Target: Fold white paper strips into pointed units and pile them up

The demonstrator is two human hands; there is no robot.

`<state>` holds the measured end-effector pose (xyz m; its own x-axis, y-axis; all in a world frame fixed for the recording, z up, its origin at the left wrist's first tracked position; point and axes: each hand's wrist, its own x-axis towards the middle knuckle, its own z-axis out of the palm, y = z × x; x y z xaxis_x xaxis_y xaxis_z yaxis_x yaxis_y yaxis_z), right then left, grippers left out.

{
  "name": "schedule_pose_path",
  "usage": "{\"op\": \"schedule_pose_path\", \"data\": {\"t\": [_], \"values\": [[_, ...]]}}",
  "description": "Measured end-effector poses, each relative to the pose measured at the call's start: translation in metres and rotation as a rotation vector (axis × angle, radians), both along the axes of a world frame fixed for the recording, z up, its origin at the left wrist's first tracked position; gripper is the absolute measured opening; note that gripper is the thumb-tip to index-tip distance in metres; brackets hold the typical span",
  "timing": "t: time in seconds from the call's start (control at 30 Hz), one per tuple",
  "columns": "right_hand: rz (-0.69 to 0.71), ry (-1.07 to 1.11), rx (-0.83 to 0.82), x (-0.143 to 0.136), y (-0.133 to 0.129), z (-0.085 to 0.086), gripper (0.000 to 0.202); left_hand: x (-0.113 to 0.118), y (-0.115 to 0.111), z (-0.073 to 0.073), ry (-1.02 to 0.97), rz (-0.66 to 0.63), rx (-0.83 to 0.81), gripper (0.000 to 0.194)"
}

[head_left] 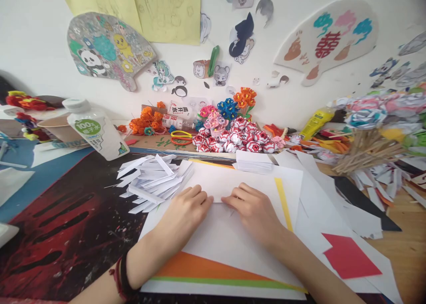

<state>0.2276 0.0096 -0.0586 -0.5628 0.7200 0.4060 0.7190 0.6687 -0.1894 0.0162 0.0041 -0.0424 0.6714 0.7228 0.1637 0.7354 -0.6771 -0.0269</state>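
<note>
We pinch the near edge of a white paper with our left grip and right grip.

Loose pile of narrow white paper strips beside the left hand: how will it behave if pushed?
The loose pile of narrow white paper strips would probably spread and slide apart, since the strips lie crossed with nothing visible binding them. Each should be very light, being thin paper. Single strips may hold fairly straight rather than flop, as many look folded and straight-edged.
</note>
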Motion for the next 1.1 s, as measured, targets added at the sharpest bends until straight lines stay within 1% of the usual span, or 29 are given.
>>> {"op": "schedule_pose_path", "data": {"t": [0.2,0.6,0.73,1.1], "values": [[-0.007,-0.065,0.021,-0.0007,-0.0011,0.0026,0.029,0.0003,-0.0010,0.0017,0.020,-0.033,-0.004,0.016],[0.011,-0.074,0.051,-0.0016,-0.0013,0.0032,0.024,0.0012,-0.0009,0.0017,0.053,-0.056,0.017,0.014],[0.001,-0.080,0.062,-0.0016,-0.0015,0.0034,0.026,0.0016,-0.0014,0.0026,0.061,-0.063,0.024,0.014],[-0.033,-0.132,0.076,-0.0028,-0.0025,0.0027,0.024,0.0028,-0.0012,0.0021,0.078,-0.094,0.067,0.012]]}}
